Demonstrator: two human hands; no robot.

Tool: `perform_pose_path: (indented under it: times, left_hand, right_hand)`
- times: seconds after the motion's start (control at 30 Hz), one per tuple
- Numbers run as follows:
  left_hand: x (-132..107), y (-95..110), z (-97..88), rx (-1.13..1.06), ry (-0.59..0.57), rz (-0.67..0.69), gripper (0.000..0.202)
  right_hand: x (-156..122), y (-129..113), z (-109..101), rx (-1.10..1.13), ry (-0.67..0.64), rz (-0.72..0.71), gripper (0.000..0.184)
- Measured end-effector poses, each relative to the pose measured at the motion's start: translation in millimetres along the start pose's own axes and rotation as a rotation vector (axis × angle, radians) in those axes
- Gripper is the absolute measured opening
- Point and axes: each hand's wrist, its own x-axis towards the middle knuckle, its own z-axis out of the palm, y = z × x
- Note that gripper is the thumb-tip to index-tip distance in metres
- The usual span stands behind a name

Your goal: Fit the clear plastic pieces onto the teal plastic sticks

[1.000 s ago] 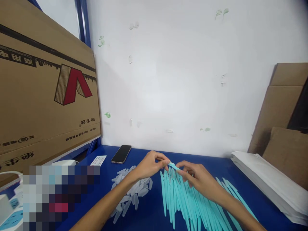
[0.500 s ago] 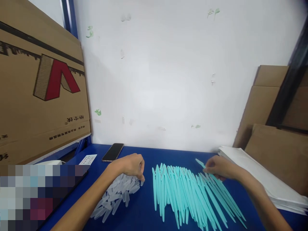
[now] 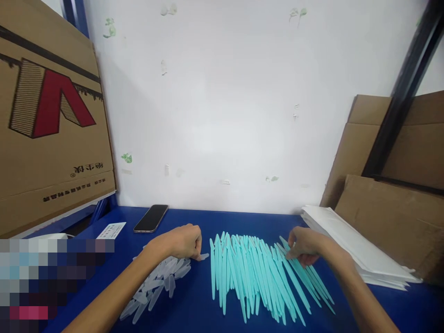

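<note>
Slim turquoise sticks [image 3: 255, 277], which look like eyebrow razors, lie side by side in a dense, overlapping row. Left of them is a loose pile of small translucent caps [image 3: 157, 282]. My left hand [image 3: 185, 241], closed in a pinch above the pile's far right edge, holds one cap [image 3: 205, 256] pointing toward the row. At the row's right end, my right hand [image 3: 305, 245] is closed, with finger and thumb on a turquoise razor [image 3: 283, 241] whose tip shows at the upper left. My palm hides part of the razors beneath.
A phone [image 3: 151, 218] and a printed card [image 3: 111, 230] lie at the back left of the blue table [image 3: 194, 300]. A large carton [image 3: 55, 152] stands on the left. White sheets or bags [image 3: 360, 249] are stacked on the right beside cardboard [image 3: 391, 217]. A white wall rises behind.
The view has shifted slightly to the right. The razor in my right hand has dropped lower, closer to the row. The cap in my left hand now points sideways, where it pointed down before.
</note>
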Motion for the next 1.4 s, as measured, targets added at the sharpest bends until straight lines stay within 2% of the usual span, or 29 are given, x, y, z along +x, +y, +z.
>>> perform_pose_path:
  times: [0.13,0.23,0.37,0.43,0.8,1.0,1.17,1.27,1.33,1.4]
  left_hand:
    - [0,3,3.8,0.030,0.014,0.013,0.007]
    - [0,4,6.4,0.067,0.038,-0.005,0.006]
    - [1,6,9.6,0.115,0.104,-0.015,0.008]
    - [3,8,11.6,0.144,0.141,-0.004,0.009]
    - [6,17,18.2,0.315,0.259,0.113,0.006]
    - [6,23,16.4,0.371,0.305,0.171,0.009]
    - [6,26,15.4,0.426,0.353,0.243,0.011]
    - [7,27,16.2,0.421,0.361,0.240,0.013]
    - [8,27,17.1,0.403,0.355,0.226,0.014]
    - [8,26,18.1,0.380,0.351,0.223,0.018]
  right_hand:
    - [-5,-4,-5,-0.068,-0.023,0.096,0.029]
    - [-11,-10,-11,-0.093,-0.038,0.039,0.026]
    - [-18,-19,-11,-0.090,-0.186,-0.046,0.027]
    - [-19,-22,-7,-0.102,-0.214,-0.063,0.028]
    - [-12,-27,5,-0.116,-0.174,-0.114,0.025]
    - [-9,-25,0,-0.048,-0.162,-0.103,0.022]
    - [-1,-22,-3,0.059,0.027,-0.172,0.018]
    - [-2,-30,-4,0.105,0.171,-0.231,0.012]
    - [-9,-40,-6,0.132,0.306,-0.299,0.013]
    - [-21,-52,-8,0.173,0.552,-0.436,0.021]
